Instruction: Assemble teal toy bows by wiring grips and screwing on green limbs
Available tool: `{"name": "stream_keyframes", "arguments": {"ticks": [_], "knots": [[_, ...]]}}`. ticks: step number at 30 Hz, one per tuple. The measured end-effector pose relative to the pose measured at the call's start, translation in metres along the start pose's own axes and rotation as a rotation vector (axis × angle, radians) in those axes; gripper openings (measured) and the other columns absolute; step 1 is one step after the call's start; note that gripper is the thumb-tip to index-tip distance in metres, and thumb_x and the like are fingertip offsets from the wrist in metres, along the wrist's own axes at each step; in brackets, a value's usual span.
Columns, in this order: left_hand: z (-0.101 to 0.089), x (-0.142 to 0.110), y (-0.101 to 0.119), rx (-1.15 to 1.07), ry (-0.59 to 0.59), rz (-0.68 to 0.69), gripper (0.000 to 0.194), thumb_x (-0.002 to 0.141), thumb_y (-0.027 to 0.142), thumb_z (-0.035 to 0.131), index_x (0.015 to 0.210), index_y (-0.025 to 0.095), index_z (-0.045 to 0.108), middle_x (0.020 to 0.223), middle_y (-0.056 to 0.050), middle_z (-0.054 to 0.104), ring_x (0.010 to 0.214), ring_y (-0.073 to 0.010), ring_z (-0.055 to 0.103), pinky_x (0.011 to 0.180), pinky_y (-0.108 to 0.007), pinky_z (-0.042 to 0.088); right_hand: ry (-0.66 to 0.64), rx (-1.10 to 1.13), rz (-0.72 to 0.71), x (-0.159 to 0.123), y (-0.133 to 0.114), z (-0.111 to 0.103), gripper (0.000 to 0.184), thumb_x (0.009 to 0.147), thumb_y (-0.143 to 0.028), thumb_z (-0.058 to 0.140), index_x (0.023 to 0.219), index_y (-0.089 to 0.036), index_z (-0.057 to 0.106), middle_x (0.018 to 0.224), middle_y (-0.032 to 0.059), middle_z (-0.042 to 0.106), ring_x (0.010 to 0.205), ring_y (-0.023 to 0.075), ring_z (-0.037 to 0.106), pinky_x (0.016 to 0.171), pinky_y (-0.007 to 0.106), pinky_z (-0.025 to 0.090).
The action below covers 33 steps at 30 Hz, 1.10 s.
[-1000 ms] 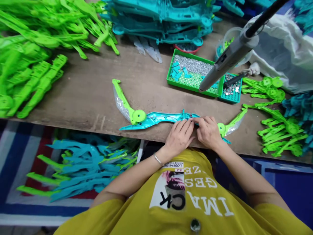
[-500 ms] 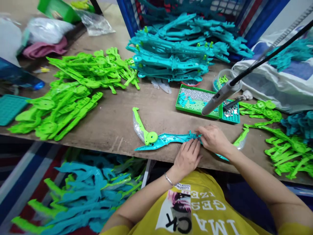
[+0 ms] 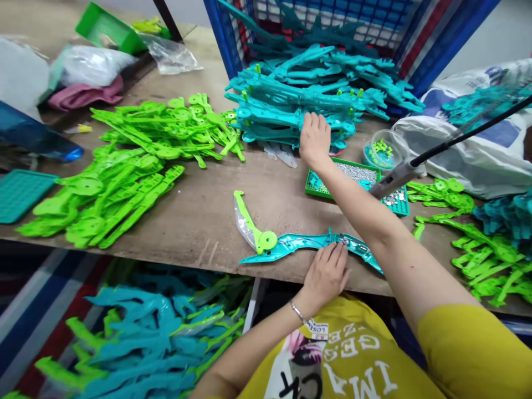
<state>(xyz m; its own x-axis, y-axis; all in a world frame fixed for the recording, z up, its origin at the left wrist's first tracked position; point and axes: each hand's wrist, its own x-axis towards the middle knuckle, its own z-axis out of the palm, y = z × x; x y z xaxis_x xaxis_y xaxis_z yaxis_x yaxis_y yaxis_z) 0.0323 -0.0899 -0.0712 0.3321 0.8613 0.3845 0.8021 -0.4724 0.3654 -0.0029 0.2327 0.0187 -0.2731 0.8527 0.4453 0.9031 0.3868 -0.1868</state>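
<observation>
Left hand (image 3: 327,271): laid with outstretched fingers on the teal bow-shaped shell (image 3: 299,241), near its middle; cannot tell whether gripping the edge or only resting.
Right hand (image 3: 315,138): reaching far forward to the teal stack (image 3: 270,122), fingers bent over the front pieces; cannot tell whether grasping one or only touching.
Shell place: lying near the front edge of the brown table (image 3: 208,188), hollow side upward, wire inside; right end hidden by the forearm.
Green limb (image 3: 248,224): joined by a round disc to the left end, pointing away from the body.
Green tray (image 3: 319,192): partly covered by the right forearm, containing small silver and teal pieces.
Screwdriver (image 3: 393,179): slanting above the trays.
Green pile (image 3: 137,149): heaped on the left.
Blue crate (image 3: 220,33): standing behind the stack.
</observation>
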Motion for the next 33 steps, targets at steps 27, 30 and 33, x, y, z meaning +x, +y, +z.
{"name": "stream_keyframes", "arguments": {"ticks": [27,30,33], "knots": [[-0.003,0.005,-0.003,-0.068,-0.064,0.014,0.048,0.103,0.032,0.048,0.144,0.008,0.054,0.139,-0.019,0.065,0.135,-0.0322,0.055,0.111,-0.048,0.045,-0.320,-0.138,-0.240,-0.087,-0.088,-0.150,0.057,0.100,-0.005,0.009,0.133,-0.013,0.054,0.127,0.0051,0.057,0.136,0.0244,0.054,0.103,0.034,0.045],[0.000,0.003,-0.003,-0.036,-0.094,-0.016,0.037,0.102,0.035,0.049,0.126,0.013,0.066,0.119,-0.017,0.073,0.120,-0.0337,0.063,0.106,-0.049,0.047,-0.397,0.081,-0.451,-0.116,-0.086,-0.191,0.057,0.092,-0.008,0.017,0.133,-0.022,0.053,0.118,-0.0026,0.059,0.125,0.0148,0.062,0.092,0.022,0.044],[0.005,0.001,-0.003,-0.002,-0.072,-0.048,0.032,0.102,0.030,0.046,0.113,0.014,0.071,0.100,-0.015,0.074,0.106,-0.0319,0.067,0.103,-0.050,0.048,-0.520,0.246,-0.544,-0.130,-0.065,-0.218,0.047,0.088,-0.011,0.033,0.127,-0.025,0.054,0.111,-0.0061,0.061,0.118,0.0103,0.062,0.088,0.019,0.043]]}}
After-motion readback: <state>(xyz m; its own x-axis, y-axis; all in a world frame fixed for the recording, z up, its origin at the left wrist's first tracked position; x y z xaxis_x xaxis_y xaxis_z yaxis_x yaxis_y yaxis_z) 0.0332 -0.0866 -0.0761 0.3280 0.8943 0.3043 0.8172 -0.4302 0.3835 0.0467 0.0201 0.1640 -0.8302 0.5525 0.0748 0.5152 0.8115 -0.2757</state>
